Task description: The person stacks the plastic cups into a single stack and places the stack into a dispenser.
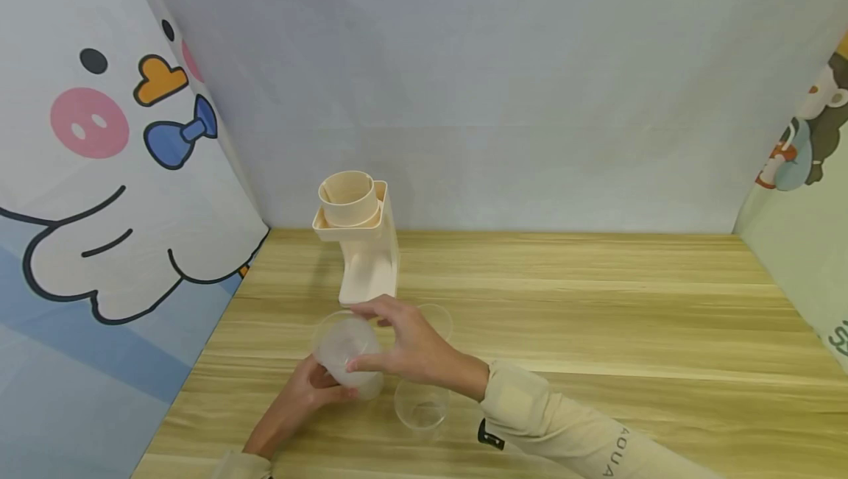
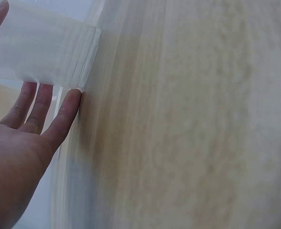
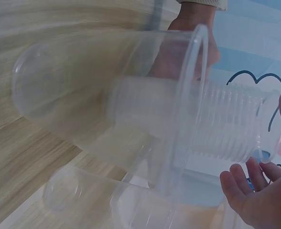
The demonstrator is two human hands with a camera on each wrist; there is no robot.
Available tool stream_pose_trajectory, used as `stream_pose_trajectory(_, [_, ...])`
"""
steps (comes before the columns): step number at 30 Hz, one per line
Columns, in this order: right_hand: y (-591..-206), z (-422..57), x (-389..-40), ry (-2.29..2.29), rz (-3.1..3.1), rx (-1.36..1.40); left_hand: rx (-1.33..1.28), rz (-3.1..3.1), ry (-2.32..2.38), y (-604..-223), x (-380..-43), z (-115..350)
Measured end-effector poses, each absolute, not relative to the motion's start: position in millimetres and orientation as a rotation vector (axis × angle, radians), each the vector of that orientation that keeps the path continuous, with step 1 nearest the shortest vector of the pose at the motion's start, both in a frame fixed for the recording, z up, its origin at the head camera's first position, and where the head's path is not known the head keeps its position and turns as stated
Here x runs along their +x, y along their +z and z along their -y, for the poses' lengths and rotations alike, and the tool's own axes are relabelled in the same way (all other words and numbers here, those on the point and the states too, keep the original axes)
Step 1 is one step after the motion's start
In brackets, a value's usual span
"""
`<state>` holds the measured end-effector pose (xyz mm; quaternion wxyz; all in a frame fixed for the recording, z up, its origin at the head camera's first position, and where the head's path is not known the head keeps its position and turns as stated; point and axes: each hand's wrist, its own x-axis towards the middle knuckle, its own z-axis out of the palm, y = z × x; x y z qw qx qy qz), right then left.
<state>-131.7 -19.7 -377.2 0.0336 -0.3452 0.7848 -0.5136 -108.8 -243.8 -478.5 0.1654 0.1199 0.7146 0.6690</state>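
A stack of clear plastic cups [image 1: 347,350] tilts above the table's front left, between both hands. My left hand [image 1: 301,394] grips it from below, its thumb and fingers round the side in the left wrist view. My right hand [image 1: 414,346] holds the upper end, thumb on the near side and fingers at the far rim. In the right wrist view several ridged rims of the stack [image 3: 226,121] show between the hands. Beside it a single clear cup [image 1: 422,407] stands on the table. Another clear cup [image 1: 439,317] stands farther back, partly hidden by my right hand.
A cream-coloured stand with a round cup-shaped holder [image 1: 349,203] on top is behind the hands, near the back wall [image 1: 530,133]. The wooden table [image 1: 596,302] extends to the right. A cloth printed with a cartoon figure [image 1: 99,207] borders the left.
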Motion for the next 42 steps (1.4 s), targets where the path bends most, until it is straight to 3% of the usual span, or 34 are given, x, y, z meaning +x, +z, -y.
stream_pose_trajectory(42, [-377.4, 12.2, -127.9, -1.453, -2.464, -1.018, 0.423, -2.053, 1.921, -481.3, -109.7, 243.8])
